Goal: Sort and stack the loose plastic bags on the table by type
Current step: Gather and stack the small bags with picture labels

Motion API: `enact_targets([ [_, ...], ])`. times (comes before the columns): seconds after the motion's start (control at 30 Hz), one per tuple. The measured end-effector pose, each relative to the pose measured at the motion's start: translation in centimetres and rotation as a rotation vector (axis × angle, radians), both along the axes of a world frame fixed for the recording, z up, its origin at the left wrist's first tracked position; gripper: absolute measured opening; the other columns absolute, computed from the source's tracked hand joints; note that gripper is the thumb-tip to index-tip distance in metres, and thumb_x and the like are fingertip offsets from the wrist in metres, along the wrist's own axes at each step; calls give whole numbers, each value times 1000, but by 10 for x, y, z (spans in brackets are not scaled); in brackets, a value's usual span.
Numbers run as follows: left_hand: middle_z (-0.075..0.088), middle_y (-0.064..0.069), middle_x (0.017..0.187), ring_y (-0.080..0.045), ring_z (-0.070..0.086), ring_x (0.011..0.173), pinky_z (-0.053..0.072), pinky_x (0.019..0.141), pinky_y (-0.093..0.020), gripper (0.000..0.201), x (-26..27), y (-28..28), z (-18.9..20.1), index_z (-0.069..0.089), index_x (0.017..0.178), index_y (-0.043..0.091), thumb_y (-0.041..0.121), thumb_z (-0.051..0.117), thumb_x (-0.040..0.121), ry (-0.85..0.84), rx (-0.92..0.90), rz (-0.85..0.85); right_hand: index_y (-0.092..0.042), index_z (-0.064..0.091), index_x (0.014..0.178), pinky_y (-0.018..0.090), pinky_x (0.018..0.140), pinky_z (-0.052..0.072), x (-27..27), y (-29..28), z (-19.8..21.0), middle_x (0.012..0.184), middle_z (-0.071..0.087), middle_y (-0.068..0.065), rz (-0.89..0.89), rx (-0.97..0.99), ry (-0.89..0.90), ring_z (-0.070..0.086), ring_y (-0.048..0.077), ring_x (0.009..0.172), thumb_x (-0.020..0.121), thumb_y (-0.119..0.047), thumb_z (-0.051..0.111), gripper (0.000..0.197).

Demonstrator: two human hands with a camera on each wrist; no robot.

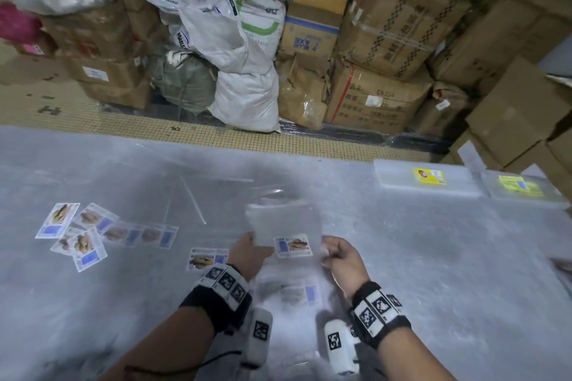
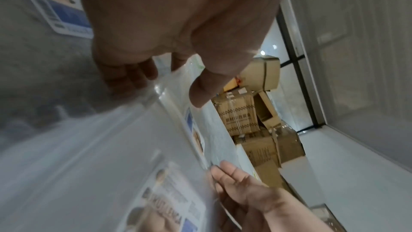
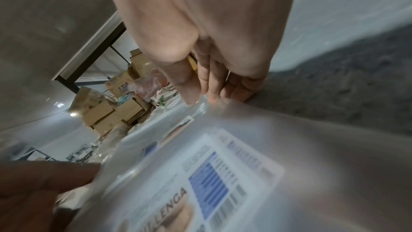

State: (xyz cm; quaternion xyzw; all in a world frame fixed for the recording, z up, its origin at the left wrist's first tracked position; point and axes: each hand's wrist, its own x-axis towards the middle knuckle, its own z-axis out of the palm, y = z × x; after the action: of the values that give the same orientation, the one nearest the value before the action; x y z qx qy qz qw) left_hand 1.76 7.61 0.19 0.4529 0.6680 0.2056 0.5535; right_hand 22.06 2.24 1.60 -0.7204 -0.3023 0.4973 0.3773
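Note:
I hold a clear plastic bag (image 1: 283, 223) with a ginger-picture label (image 1: 294, 246) just above the table. My left hand (image 1: 252, 244) pinches its left edge, thumb on top and fingers (image 2: 129, 77) beneath. My right hand (image 1: 328, 252) pinches the right edge between thumb and fingers (image 3: 212, 87). Under the held bag lies a stack of like bags (image 1: 297, 292), its label (image 3: 211, 174) blurred in the right wrist view. Several loose bags with the same label lie at the left (image 1: 89, 235), and one (image 1: 204, 258) is beside my left wrist.
Two tidy stacks of clear bags sit at the far right, one with a yellow label (image 1: 428, 178), one with a yellow-green label (image 1: 520, 187). The table (image 1: 433, 257) is covered in grey plastic sheet. Beyond its far edge stand cardboard boxes (image 1: 387, 25) and white sacks (image 1: 247, 96).

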Motion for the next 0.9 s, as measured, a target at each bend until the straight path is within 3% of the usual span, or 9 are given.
enact_targets([
  [0.1, 61, -10, 116, -30, 59, 104, 49, 85, -33, 62, 1, -3, 4, 43, 135, 14, 19, 71, 80, 126, 67, -83, -15, 62, 102, 18, 62, 52, -2, -5, 5, 98, 71, 3, -9, 18, 27, 67, 13, 84, 81, 26, 42, 51],
  [0.27, 56, -8, 112, -19, 60, 83, 49, 63, -25, 76, 5, -12, 12, 16, 146, 19, 3, 61, 87, -48, 36, -149, -10, 63, 109, 21, 67, 54, -3, -5, -3, 107, 72, 5, -39, 27, 36, 69, 20, 93, 82, 25, 45, 48],
  [0.4, 60, -7, 107, -19, 62, 83, 54, 64, -26, 79, 1, -15, 5, 23, 144, 18, -9, 64, 81, -184, -12, -71, -10, 62, 108, 23, 73, 55, -1, -5, -7, 108, 71, 8, -64, 37, 64, 68, 16, 88, 83, 25, 45, 46],
  [0.53, 59, -10, 105, -23, 60, 81, 56, 67, -33, 72, -4, -18, 8, 33, 135, 15, -14, 63, 77, -275, -52, -66, -8, 62, 114, 41, 96, 52, 6, -4, -13, 112, 69, 10, -108, 37, 68, 65, 26, 103, 87, 18, 51, 39],
  [0.63, 58, -13, 111, -18, 57, 70, 49, 48, -20, 66, -11, -23, 15, 34, 131, 17, -15, 60, 80, -358, -50, -77, -14, 64, 114, 40, 96, 51, 9, -7, -8, 112, 69, 8, -47, -24, 43, 65, 24, 102, 93, -7, 60, 22],
  [0.7, 58, -17, 113, -17, 56, 67, 49, 46, -19, 64, -13, -22, 15, 35, 131, 15, -18, 57, 81, -387, -65, -49, -19, 67, 102, 39, 94, 51, 7, -10, -4, 108, 71, 8, 15, -88, 76, 66, 23, 99, 95, -16, 60, 11],
  [0.73, 60, -20, 114, -22, 59, 69, 53, 49, -23, 64, -12, -21, 13, 36, 131, 14, -18, 57, 80, -397, -82, -23, -20, 68, 97, 34, 86, 54, 6, -11, -4, 102, 72, 7, 36, -109, 89, 67, 19, 91, 96, -15, 58, 11],
  [0.8, 64, -21, 115, -36, 67, 89, 60, 72, -43, 68, -11, -20, 7, 40, 134, 15, -10, 63, 76, -432, -116, 55, -16, 68, 94, 25, 70, 53, 5, -14, -7, 93, 74, 7, 75, -115, 92, 67, 12, 74, 99, -10, 51, 19],
  [0.9, 67, -15, 117, -39, 64, 107, 48, 96, -60, 67, -7, -23, 4, 46, 134, 20, 3, 67, 73, -502, -136, 180, -13, 66, 103, 17, 57, 47, 3, -16, -16, 85, 72, 6, 87, -110, 69, 59, 6, 58, 102, -8, 44, 22],
])
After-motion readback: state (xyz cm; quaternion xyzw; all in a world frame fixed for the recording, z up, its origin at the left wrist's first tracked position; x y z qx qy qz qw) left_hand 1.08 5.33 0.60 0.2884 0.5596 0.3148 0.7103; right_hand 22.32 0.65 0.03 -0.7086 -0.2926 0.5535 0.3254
